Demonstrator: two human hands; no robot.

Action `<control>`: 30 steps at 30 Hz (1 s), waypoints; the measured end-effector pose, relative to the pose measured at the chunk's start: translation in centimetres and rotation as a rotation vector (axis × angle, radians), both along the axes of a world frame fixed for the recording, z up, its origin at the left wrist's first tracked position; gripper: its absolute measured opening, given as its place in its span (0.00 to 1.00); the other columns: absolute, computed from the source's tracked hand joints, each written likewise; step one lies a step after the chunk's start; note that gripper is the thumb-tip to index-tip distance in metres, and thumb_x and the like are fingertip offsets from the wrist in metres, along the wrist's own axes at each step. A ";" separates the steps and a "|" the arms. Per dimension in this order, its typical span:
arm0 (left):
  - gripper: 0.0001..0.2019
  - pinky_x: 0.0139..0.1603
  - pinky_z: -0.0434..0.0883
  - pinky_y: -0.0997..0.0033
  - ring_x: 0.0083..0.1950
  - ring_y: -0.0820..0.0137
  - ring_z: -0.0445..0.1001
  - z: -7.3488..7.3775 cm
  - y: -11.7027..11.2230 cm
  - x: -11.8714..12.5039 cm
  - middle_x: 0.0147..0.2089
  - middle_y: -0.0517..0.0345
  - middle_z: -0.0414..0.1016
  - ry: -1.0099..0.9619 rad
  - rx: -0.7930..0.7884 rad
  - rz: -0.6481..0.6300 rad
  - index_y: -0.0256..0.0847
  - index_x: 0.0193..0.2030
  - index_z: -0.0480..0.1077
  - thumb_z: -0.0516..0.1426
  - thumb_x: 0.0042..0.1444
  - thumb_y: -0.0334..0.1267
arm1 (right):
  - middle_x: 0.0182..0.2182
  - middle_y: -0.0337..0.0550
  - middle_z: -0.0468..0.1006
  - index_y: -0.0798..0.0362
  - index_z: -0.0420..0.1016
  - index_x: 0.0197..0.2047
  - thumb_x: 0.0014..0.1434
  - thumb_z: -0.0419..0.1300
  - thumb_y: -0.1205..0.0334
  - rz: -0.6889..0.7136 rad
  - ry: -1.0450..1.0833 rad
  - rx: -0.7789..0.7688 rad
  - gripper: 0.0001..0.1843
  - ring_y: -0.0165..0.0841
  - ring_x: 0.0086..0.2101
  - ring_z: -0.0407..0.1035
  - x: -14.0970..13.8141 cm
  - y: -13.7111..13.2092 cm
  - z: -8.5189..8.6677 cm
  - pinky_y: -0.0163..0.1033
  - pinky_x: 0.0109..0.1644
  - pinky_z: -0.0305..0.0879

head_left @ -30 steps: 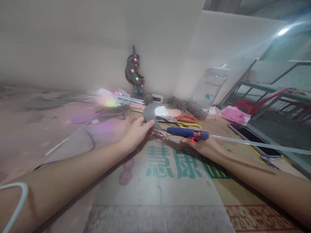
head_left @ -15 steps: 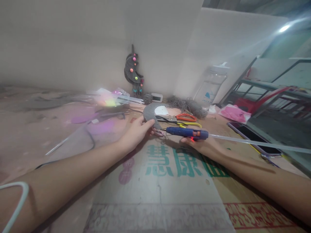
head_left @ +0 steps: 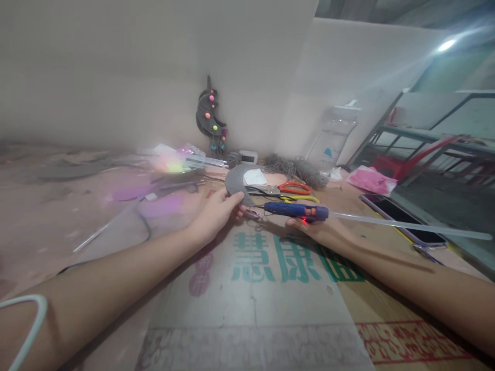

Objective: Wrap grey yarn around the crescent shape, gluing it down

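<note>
My left hand (head_left: 222, 208) pinches the lower end of a grey yarn-wrapped crescent (head_left: 235, 180) between thumb and fingers. In my right hand (head_left: 309, 226) is a blue hot glue gun (head_left: 286, 208), its red light lit and a long clear glue stick (head_left: 406, 225) jutting out of the back. The gun's nozzle points left at the crescent's lower tip; whether it touches cannot be made out. Just behind lie orange-handled scissors (head_left: 296, 187), a yellow-handled tool (head_left: 303, 199) and a white piece of paper (head_left: 255, 177).
A finished-looking crescent with coloured balls (head_left: 208, 116) hangs on the wall. Grey yarn (head_left: 309, 172), a clear bottle (head_left: 332, 139), a small digital clock (head_left: 248, 156) and a pink packet (head_left: 372, 179) stand at the back. A phone (head_left: 402, 219) lies right, clear sticks (head_left: 209, 162) left, printed cardboard (head_left: 386, 299) in front.
The view has shifted slightly, so most things sit a little further left. Both hands keep their holds, and the glue gun stays by the crescent's tip.
</note>
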State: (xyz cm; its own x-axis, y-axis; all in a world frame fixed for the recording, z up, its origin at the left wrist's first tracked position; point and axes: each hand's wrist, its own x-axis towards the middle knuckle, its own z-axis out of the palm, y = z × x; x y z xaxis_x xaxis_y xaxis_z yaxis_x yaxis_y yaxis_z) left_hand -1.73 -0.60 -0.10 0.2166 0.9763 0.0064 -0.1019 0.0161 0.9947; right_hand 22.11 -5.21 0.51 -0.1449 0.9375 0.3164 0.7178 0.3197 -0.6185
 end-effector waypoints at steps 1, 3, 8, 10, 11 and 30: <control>0.06 0.24 0.66 0.80 0.21 0.79 0.68 0.1 0.0 0.0 0.22 0.63 0.71 -0.006 -0.007 -0.002 0.36 0.33 0.65 0.56 0.60 0.35 | 0.25 0.41 0.76 0.51 0.72 0.29 0.53 0.64 0.50 0.001 0.010 -0.011 0.12 0.37 0.27 0.72 0.0 0.0 0.0 0.40 0.29 0.71; 0.06 0.23 0.65 0.80 0.20 0.79 0.68 0.1 -0.1 0.1 0.22 0.63 0.71 -0.021 -0.017 -0.006 0.36 0.33 0.65 0.56 0.60 0.34 | 0.26 0.42 0.77 0.51 0.72 0.29 0.52 0.63 0.50 0.005 0.025 -0.039 0.12 0.38 0.29 0.72 0.0 0.1 0.0 0.41 0.31 0.71; 0.06 0.23 0.66 0.79 0.19 0.79 0.67 0.0 -0.1 0.1 0.21 0.63 0.71 -0.040 -0.028 0.005 0.36 0.32 0.65 0.57 0.58 0.36 | 0.30 0.44 0.79 0.51 0.75 0.32 0.51 0.62 0.49 -0.007 0.057 -0.071 0.13 0.40 0.31 0.74 -0.1 0.2 0.0 0.43 0.35 0.73; 0.07 0.23 0.65 0.80 0.19 0.79 0.67 -0.1 -0.1 0.1 0.21 0.63 0.71 -0.035 -0.038 0.011 0.36 0.31 0.65 0.57 0.57 0.36 | 0.30 0.45 0.79 0.50 0.76 0.33 0.51 0.62 0.49 -0.001 0.069 -0.048 0.13 0.40 0.31 0.74 -0.1 0.3 0.0 0.43 0.35 0.73; 0.07 0.23 0.65 0.80 0.20 0.79 0.67 -0.1 -0.1 0.2 0.21 0.63 0.71 -0.035 -0.038 0.001 0.36 0.32 0.65 0.57 0.57 0.37 | 0.29 0.45 0.79 0.50 0.76 0.33 0.51 0.62 0.49 0.003 0.066 -0.041 0.13 0.40 0.30 0.73 -0.1 0.4 0.0 0.44 0.35 0.73; 0.18 0.28 0.66 0.78 0.23 0.78 0.68 -0.9 0.3 0.0 0.24 0.63 0.72 -0.048 0.022 -0.018 0.38 0.34 0.65 0.63 0.49 0.50 | 0.26 0.42 0.76 0.53 0.79 0.32 0.61 0.48 0.42 -0.078 0.090 -0.075 0.27 0.36 0.30 0.71 0.7 1.1 1.6 0.38 0.34 0.67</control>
State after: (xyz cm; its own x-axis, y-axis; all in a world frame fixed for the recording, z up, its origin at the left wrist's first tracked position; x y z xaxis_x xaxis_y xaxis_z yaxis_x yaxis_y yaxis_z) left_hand -1.70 -0.27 -1.01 0.2326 0.9718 0.0384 -0.1493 -0.0033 0.9888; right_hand 22.77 -4.07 2.06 -0.0447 0.9663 0.2536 0.6791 0.2155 -0.7017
